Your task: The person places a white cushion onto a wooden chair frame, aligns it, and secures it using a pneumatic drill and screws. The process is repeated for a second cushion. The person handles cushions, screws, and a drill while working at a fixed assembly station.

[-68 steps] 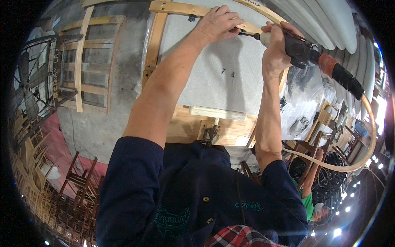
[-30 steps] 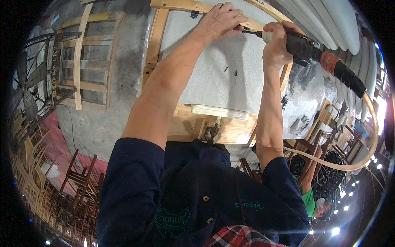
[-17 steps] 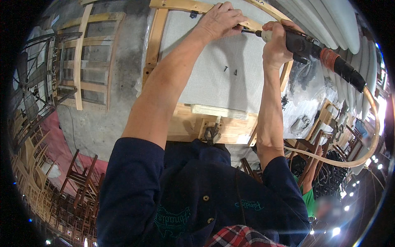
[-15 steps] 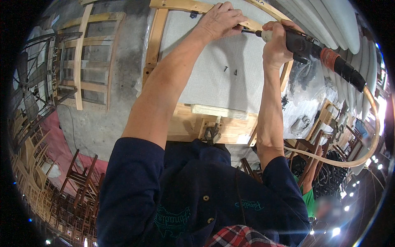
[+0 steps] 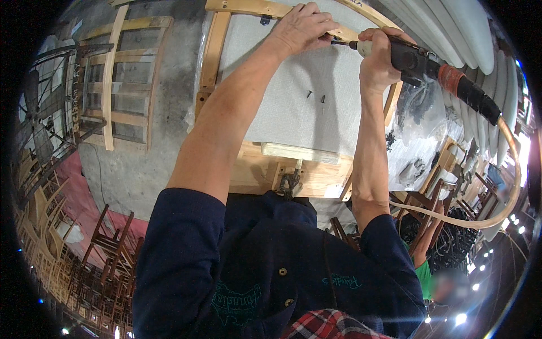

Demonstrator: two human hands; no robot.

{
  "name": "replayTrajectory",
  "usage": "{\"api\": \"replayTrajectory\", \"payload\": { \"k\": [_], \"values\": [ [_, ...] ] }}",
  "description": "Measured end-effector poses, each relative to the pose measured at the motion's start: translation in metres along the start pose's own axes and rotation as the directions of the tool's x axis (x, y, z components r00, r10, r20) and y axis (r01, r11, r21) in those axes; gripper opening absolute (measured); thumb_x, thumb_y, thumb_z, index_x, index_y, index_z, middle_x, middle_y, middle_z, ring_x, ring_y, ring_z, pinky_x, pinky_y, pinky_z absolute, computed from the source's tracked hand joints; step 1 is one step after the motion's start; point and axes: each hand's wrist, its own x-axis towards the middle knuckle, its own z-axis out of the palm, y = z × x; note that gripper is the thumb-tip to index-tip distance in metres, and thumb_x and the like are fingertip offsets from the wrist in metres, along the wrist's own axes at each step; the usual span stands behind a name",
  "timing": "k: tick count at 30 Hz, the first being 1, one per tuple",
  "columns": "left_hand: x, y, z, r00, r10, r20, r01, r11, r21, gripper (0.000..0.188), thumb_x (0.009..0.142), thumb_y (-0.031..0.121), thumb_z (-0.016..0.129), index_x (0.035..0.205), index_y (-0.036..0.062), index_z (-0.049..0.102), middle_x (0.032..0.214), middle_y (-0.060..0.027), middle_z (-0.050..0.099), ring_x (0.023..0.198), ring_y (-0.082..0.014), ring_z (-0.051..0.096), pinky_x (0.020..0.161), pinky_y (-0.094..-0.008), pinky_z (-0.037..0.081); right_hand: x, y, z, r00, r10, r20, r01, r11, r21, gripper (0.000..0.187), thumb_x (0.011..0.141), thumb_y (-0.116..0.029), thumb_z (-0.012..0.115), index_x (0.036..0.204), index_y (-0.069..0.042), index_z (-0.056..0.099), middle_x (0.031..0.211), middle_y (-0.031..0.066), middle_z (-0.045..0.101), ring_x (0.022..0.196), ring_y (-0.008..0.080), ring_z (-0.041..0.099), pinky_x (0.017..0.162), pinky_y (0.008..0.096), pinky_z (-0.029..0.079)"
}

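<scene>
Two bare hands work at the far edge of a grey panel [image 5: 282,116] set in a wooden frame [image 5: 216,51].

Right hand [image 5: 379,66]: grip wrapped round the driver [image 5: 411,59], which lies near level just beyond the panel's far right corner, bit [image 5: 342,43] pointing left along the far edge. An orange band [image 5: 450,80] circles its rear; from there a pale hose [image 5: 514,169] loops back toward the wearer.

Left hand [image 5: 305,29]: grip curled over the far rail [image 5: 248,6], right of its middle; fingertips just beside the bit's tip. Cannot tell what, if anything, is pinched beneath them.

Two loose dark screws [image 5: 309,94] lie side by side, apart, on the panel, slightly right of its middle. One black bracket [image 5: 265,20] sits at the far rail, near the far left corner.

Near edge: pale strip [image 5: 299,153] along a wooden board [image 5: 248,175]; dark clamp [image 5: 290,182] at the board's middle, close to the wearer's shirt [image 5: 254,254].

Floor, left: slatted frame [image 5: 132,58]. Right of the panel: clear plastic [image 5: 418,101].
</scene>
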Motion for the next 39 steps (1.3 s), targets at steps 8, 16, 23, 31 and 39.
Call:
{"api": "replayTrajectory", "payload": {
  "k": [8, 16, 23, 31, 39],
  "values": [
    [-0.001, -0.003, 0.004, 1.0, -0.009, 0.017, 0.008, 1.0, 0.018, 0.044, 0.075, 0.022, 0.079, 0.118, 0.0169, 0.069, 0.109, 0.0005, 0.064, 0.104, -0.0249, 0.055, 0.093, -0.0404, 0.048, 0.0, -0.007, 0.004, 0.983, 0.184, -0.021, -0.173, 0.952, 0.251, 0.019, 0.084, -0.006, 0.063, 0.068, -0.011, 0.073, 0.074, -0.0029, 0.071, 0.091, 0.0122, 0.064, 0.089, 0.0306, 0.047],
    [-0.003, -0.009, 0.012, 1.0, 0.018, -0.016, -0.017, 0.999, 0.027, 0.048, 0.075, 0.025, 0.08, 0.121, 0.0188, 0.068, 0.11, 0.002, 0.064, 0.105, -0.0239, 0.055, 0.094, -0.04, 0.047, 0.002, -0.008, 0.004, 0.998, 0.032, -0.048, -0.028, 0.997, 0.071, 0.02, 0.082, -0.007, 0.062, 0.067, -0.012, 0.075, 0.073, -0.003, 0.068, 0.086, 0.0136, 0.062, 0.086, 0.0316, 0.048],
    [0.0, -0.003, 0.005, 1.0, 0.007, 0.023, -0.008, 0.999, 0.04, 0.046, 0.075, 0.025, 0.08, 0.12, 0.0183, 0.069, 0.109, 0.0015, 0.064, 0.104, -0.0245, 0.055, 0.093, -0.0401, 0.047, 0.001, 0.013, -0.006, 0.991, -0.131, 0.034, 0.135, 0.981, -0.139, 0.02, 0.082, -0.008, 0.063, 0.067, -0.013, 0.076, 0.078, -0.0007, 0.067, 0.09, 0.0138, 0.062, 0.086, 0.0324, 0.047],
    [-0.001, -0.003, 0.005, 1.0, 0.005, -0.009, -0.004, 0.999, 0.04, 0.045, 0.074, 0.024, 0.08, 0.118, 0.018, 0.069, 0.107, 0.0016, 0.063, 0.103, -0.0246, 0.055, 0.092, -0.0398, 0.048, 0.006, -0.004, -0.004, 0.995, -0.096, 0.034, 0.099, 0.987, -0.125, 0.019, 0.082, -0.007, 0.064, 0.067, -0.012, 0.076, 0.083, 0.003, 0.068, 0.085, 0.0156, 0.065, 0.085, 0.0313, 0.048],
    [-0.008, 0.0, 0.014, 0.99, -0.111, 0.091, 0.08, 0.953, 0.293, 0.039, 0.089, 0.039, 0.075, 0.126, 0.0307, 0.069, 0.12, 0.0113, 0.066, 0.114, -0.0163, 0.056, 0.107, -0.0345, 0.046, 0.003, -0.02, -0.023, 0.978, -0.182, 0.104, 0.205, 0.931, -0.301, 0.02, 0.071, 0.0, 0.067, 0.082, -0.014, 0.077, 0.102, 0.0051, 0.065, 0.102, 0.02, 0.062, 0.096, 0.034, 0.044]
  ]
}}
